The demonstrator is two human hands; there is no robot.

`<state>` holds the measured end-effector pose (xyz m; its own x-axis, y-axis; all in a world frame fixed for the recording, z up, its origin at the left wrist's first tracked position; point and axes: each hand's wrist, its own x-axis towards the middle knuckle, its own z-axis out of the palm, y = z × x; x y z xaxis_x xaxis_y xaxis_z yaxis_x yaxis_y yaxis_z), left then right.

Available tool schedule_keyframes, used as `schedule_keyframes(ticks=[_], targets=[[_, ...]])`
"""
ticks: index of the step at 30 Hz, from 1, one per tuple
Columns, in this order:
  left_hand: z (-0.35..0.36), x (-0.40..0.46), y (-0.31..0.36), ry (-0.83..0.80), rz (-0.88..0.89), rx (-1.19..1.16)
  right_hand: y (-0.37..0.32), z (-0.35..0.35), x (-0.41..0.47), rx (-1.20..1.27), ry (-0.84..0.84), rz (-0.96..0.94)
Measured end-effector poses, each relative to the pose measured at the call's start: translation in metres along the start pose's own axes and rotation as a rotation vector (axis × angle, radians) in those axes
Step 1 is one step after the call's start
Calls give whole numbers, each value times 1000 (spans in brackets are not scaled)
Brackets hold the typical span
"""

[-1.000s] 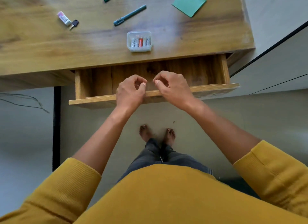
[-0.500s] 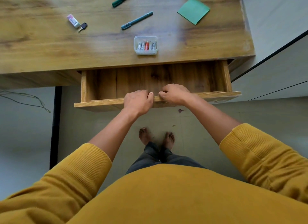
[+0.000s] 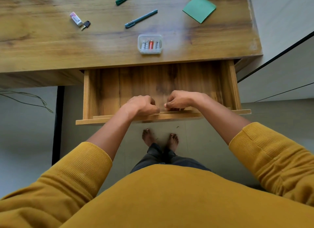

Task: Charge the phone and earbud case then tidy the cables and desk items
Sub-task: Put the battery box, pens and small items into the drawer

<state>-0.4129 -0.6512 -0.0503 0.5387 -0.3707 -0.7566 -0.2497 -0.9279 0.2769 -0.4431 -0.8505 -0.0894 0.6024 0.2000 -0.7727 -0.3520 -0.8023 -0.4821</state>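
1. Desk (image 3: pixel 42 46): wooden top, beyond both hands.
2. Drawer (image 3: pixel 232 85): pulled out under the desk edge; front panel directly under both hands.
3. Left hand (image 3: pixel 141 105), right hand (image 3: pixel 181 100): side by side, fingers curled over the drawer front's inner edge, gripping it.
4. Green sticky pad (image 3: pixel 199 8): far beyond right hand.
5. Clear battery box (image 3: pixel 149 44), two pens (image 3: pixel 141 18), eraser (image 3: pixel 76 19): on desk beyond hands.
6. Phone, earbud case: can't see them.

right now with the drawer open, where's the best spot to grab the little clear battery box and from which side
Probably the two long side walls of the battery box, pinched from above with thumb and fingers. It sits flat near the desk's front edge, just behind the open drawer, open-topped with nothing crowding it. Its low rim and loose batteries favour a level lift.
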Motion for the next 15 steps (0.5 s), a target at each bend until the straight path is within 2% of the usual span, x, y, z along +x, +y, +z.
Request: schedule_keyframes(ticks=[7,15], targets=[[16,13,-2,-243,-13,-71,13,19,3,146,-212,87],[36,20,-12,-446,-75,-206,35,47,0,204,-277,106]])
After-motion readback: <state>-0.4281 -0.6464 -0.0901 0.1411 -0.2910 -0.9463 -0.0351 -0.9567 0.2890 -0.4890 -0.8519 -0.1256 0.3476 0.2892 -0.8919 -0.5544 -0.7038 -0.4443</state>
